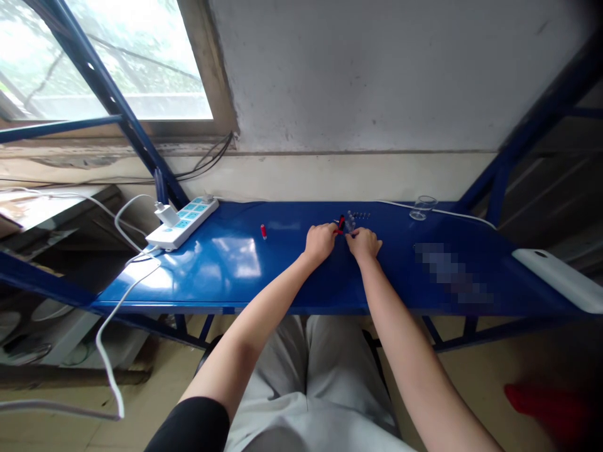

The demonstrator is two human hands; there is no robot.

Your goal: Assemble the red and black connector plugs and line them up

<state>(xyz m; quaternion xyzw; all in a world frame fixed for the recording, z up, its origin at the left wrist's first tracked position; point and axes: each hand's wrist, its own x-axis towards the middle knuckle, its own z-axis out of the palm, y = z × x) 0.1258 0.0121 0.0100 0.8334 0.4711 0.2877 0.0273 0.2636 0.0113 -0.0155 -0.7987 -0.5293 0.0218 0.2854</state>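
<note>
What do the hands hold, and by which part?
The left hand pinches a small red-and-black piece at its lower end; for the right hand it cannot be told.

A glossy blue tabletop [226,276] carries a white power strip [183,224]. Just right of the power strip lies a small red piece [263,231]. Farther right are a row of small dark pieces [360,215], a clear ring [423,208] and a white slab [556,276].

Red-and-black item [340,224] near the shelf's [226,263] rear edge: too small to identify. Pixelated patch [452,273] masks the right portion.
</note>
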